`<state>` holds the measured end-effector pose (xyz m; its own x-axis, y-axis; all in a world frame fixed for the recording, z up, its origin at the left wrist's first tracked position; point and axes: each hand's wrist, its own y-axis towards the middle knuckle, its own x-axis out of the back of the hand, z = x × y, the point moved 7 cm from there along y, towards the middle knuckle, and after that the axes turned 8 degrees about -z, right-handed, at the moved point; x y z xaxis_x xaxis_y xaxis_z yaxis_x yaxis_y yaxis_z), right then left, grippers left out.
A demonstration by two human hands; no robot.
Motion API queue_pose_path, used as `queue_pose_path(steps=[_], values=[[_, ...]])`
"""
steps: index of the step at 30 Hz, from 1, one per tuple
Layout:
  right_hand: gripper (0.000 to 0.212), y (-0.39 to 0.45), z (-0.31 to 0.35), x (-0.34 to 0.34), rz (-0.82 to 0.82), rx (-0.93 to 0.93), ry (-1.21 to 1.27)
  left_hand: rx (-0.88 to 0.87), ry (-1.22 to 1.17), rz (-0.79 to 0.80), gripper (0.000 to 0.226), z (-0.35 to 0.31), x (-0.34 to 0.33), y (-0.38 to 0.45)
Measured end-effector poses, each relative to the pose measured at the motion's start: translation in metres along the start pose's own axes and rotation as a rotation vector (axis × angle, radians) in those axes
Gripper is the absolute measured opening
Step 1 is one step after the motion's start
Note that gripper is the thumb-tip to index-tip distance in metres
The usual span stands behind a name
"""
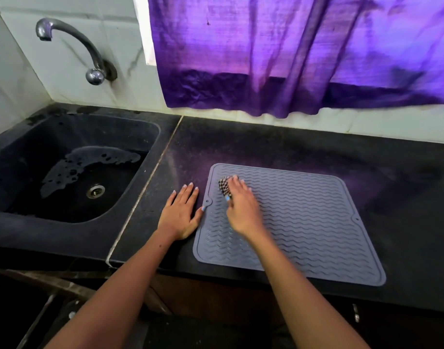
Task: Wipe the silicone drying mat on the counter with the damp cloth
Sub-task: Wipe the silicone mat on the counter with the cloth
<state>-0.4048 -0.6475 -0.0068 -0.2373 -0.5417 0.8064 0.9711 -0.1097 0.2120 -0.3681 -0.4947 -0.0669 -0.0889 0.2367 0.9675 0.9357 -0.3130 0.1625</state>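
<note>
Near the table's front edge lies the mat (304, 222), thin, floppy, likely to slide. Right hand (241, 207) presses the cloth (224, 185), small and limp, at its far left corner, fingers curled over it. Left hand (180, 212) rests flat, fingers released, thumb touching the mat's left edge.

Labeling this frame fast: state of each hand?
Left hand: open, flat on the counter, thumb at the mat edge.
Right hand: presses the checkered cloth onto the mat; grip hidden.

A dark counter (278, 144) carries 1 grey ridged mat (304, 222) beside a sink (72, 170).
</note>
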Motion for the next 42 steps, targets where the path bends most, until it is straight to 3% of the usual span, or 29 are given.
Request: queue_pose_path(steps=[3,10,12,14,16,17,19,23,26,30,32,35,37,39,42], values=[[0.071,-0.027,-0.009,-0.031,0.089,0.062,-0.189,0.005,0.003,-0.021,0.077,0.001,-0.002,0.000],[0.063,-0.015,-0.020,-0.037,0.211,0.049,-0.074,0.008,0.030,-0.025,0.087,0.000,-0.002,0.001],[0.056,-0.008,-0.023,-0.031,0.293,-0.072,0.170,0.007,0.036,-0.023,0.088,-0.001,0.000,0.001],[0.046,0.001,-0.030,-0.014,0.353,-0.409,0.690,0.003,0.036,-0.012,0.090,-0.001,0.001,0.000],[0.040,0.011,-0.046,0.015,0.164,-0.690,1.089,0.001,0.025,-0.009,0.091,-0.001,0.002,-0.001],[0.041,0.014,-0.056,0.030,0.048,-0.705,1.092,0.002,0.020,-0.018,0.091,-0.001,0.002,0.000],[0.046,0.014,-0.061,0.051,-0.038,-0.524,0.770,0.001,0.019,-0.029,0.091,0.000,0.002,0.001],[0.061,-0.028,-0.042,0.014,0.174,-0.087,0.084,0.000,0.022,-0.022,0.090,0.001,-0.001,0.001],[0.071,-0.049,-0.039,-0.012,0.154,0.064,-0.196,0.003,0.036,-0.030,0.089,0.001,-0.001,0.001],[0.068,-0.038,-0.045,-0.006,0.182,0.046,-0.099,0.004,0.037,-0.036,0.088,0.000,-0.001,0.001],[0.062,-0.034,-0.044,0.000,0.238,-0.030,0.079,0.011,0.037,-0.037,0.089,0.000,-0.001,0.001],[0.044,-0.022,-0.055,0.017,0.331,-0.397,0.584,0.015,0.038,-0.038,0.091,-0.002,0.001,0.000],[0.036,-0.007,-0.065,0.040,0.173,-0.632,0.920,0.016,0.029,-0.028,0.092,-0.002,0.003,-0.001],[0.040,0.003,-0.079,0.067,-0.075,-0.615,0.755,0.020,0.034,-0.033,0.092,-0.002,0.003,-0.001],[0.053,0.004,-0.069,0.074,-0.145,-0.316,0.207,0.022,0.032,-0.025,0.081,-0.002,0.001,0.000]])
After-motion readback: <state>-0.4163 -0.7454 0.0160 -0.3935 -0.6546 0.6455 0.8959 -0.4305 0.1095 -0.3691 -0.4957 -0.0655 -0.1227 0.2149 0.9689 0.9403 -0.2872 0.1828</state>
